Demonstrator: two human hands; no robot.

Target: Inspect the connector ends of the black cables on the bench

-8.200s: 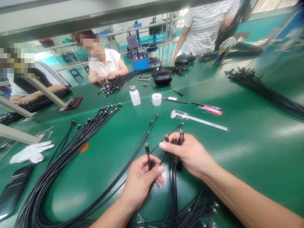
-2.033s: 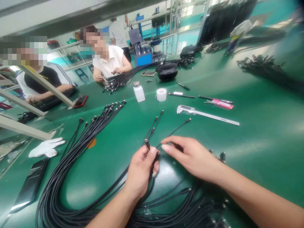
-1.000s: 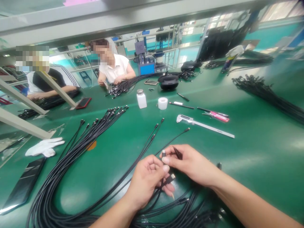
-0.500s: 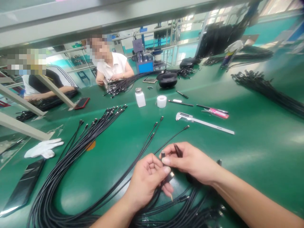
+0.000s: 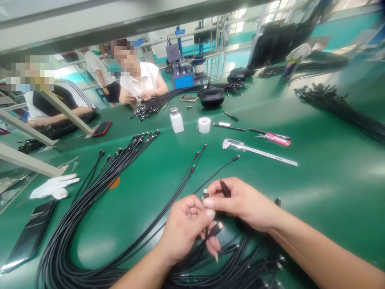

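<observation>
My left hand (image 5: pixel 184 228) is curled around black cables, and a connector plug (image 5: pixel 217 228) sticks out past its fingers. My right hand (image 5: pixel 243 202) pinches a small cable connector (image 5: pixel 206 194) between thumb and forefinger, with another black plug (image 5: pixel 224 188) held between its fingers. Both hands meet just above a tangled heap of black cables (image 5: pixel 228 265) at the near edge of the green table (image 5: pixel 315 180). A long bundle of black cables (image 5: pixel 90 192) fans out to the left, and a few single cables (image 5: pixel 192 170) lie ahead of my hands.
Ahead lie a digital caliper (image 5: pixel 258 149), a white bottle (image 5: pixel 176 120), a tape roll (image 5: pixel 204 125), pink-handled cutters (image 5: pixel 272 138) and pens. A white glove (image 5: pixel 54 187) and dark phone (image 5: pixel 28 237) lie left. Two seated people handle cables across the table; another cable bundle (image 5: pixel 339 110) lies right.
My right hand no longer holds an upright bunch of plugs; it now pinches one connector against my left hand. A plug has come to stick out from my left fingers.
</observation>
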